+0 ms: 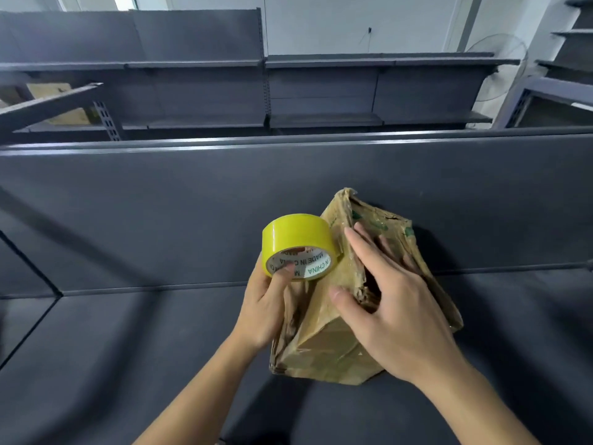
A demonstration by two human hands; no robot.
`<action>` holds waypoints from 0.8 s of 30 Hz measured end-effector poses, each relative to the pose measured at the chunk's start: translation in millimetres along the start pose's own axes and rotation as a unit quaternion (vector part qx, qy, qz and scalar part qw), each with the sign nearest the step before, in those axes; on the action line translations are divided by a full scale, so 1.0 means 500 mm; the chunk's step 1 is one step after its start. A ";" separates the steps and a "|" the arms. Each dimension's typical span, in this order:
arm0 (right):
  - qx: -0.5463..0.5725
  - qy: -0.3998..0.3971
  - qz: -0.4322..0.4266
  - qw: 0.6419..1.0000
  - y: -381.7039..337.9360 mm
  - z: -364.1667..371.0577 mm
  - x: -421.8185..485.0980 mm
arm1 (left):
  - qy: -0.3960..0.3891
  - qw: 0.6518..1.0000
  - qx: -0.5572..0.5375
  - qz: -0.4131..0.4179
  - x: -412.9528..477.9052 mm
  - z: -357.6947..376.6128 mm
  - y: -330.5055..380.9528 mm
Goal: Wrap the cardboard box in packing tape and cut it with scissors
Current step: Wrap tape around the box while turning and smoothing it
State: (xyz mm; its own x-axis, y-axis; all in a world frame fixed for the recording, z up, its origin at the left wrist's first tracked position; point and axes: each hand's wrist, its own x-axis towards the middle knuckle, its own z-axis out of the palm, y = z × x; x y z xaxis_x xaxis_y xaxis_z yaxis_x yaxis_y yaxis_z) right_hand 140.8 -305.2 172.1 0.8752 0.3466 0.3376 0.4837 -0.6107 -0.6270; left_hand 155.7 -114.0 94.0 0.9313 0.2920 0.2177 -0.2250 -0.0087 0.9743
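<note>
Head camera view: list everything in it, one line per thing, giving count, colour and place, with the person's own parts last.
cardboard box: one, brown, crumpled and glossy with tape, lying on the shelf at centre right.
tape roll: one, yellow with a white core, held against the box's left side.
shelf: one, dark grey, under the box.
back shelving: several rows, dark grey, across the aisle.
fan: one, pale, far right by the wall.
left hand: one, fingers gripping the tape roll.
right hand: one, spread flat on top of the box.
</note>
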 end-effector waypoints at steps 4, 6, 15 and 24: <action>0.159 0.063 0.055 0.984 0.048 0.012 -0.025 | -0.051 0.980 0.170 0.086 0.020 0.014 0.058; 0.241 0.103 0.086 0.961 0.075 0.038 -0.047 | -0.076 0.959 0.253 0.099 0.022 0.025 0.084; 0.205 -0.011 0.237 0.950 0.153 0.013 -0.096 | -0.142 0.841 0.515 0.090 -0.030 0.112 0.085; -0.123 -0.167 0.206 0.956 0.119 -0.013 -0.040 | -0.111 0.902 0.403 0.104 -0.010 0.102 0.068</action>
State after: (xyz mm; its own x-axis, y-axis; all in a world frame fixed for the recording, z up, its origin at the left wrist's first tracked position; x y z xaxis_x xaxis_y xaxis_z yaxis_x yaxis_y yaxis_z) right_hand 152.1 -352.9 132.4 0.9596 0.2230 -0.1715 0.1217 -0.8788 -0.4613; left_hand 158.1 -164.4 129.0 0.9475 0.0054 0.3197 -0.2038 -0.7604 0.6167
